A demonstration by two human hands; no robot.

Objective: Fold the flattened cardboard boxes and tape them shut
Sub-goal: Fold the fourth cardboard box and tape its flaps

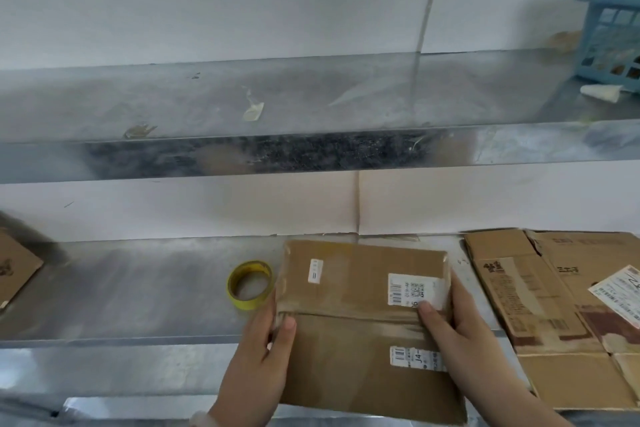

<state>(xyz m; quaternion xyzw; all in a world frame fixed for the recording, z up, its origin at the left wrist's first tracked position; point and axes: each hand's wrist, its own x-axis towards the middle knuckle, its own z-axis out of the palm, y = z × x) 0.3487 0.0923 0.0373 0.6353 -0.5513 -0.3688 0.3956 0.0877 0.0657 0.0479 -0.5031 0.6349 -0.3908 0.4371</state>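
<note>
Steel counter (138,288) runs along a white wall, with a dusty shelf (277,97) above it. The left hand (263,350) grips the box (363,281) at its 9 o'clock edge, thumb pressed on top by the flap seam, fingers curled round the side. The right hand (460,333) holds the 3 o'clock edge the same way, its thumb on the corner of a white label. The box lies flat on the counter directly in front of the person, its near part reaching out over the counter's front edge. Whether the seam carries fresh tape I cannot tell; it looks glossy in places.

At 9 o'clock from the box, just beside it, sits the yellow tape roll (247,303). At 3 o'clock lies a stack of flattened cardboard (519,288). A blue basket (609,42) stands on the shelf at 1 o'clock.

The likely trouble: reaching for the tape frees one hand, and the flaps may spring up or slip out of line, so the tape goes on crooked. With its near part overhanging, the box could also tip off under a careless press.
</note>
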